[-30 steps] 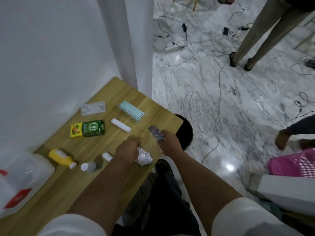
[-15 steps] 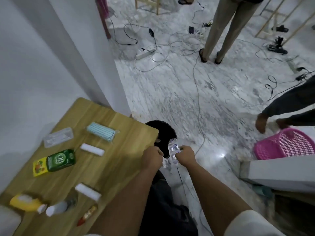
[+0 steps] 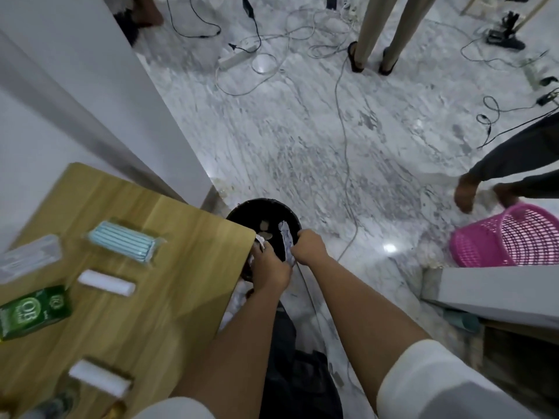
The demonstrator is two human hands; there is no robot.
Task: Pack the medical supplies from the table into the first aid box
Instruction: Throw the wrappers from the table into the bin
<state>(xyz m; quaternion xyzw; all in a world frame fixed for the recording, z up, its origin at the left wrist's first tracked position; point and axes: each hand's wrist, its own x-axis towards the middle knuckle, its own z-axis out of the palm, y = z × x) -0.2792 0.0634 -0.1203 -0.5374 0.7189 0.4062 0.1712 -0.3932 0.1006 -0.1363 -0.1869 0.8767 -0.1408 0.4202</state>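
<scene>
Over black bin (image 3: 242, 211), right hand (image 3: 308, 247) fingers grasping blister strip (image 3: 286, 237), left hand (image 3: 269, 267) clutching wrapper (image 3: 260, 241)

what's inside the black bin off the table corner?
Inside the round black bin, a couple of pale scraps lie on the dark bottom. Both hands, holding a silvery blister strip and crumpled wrapper, cover its near side.

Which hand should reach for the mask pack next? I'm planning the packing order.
Probably the left hand: it hangs at the table corner, nearer the mask pack. The right hand is over the black bin, gripping a foil strip.
</scene>
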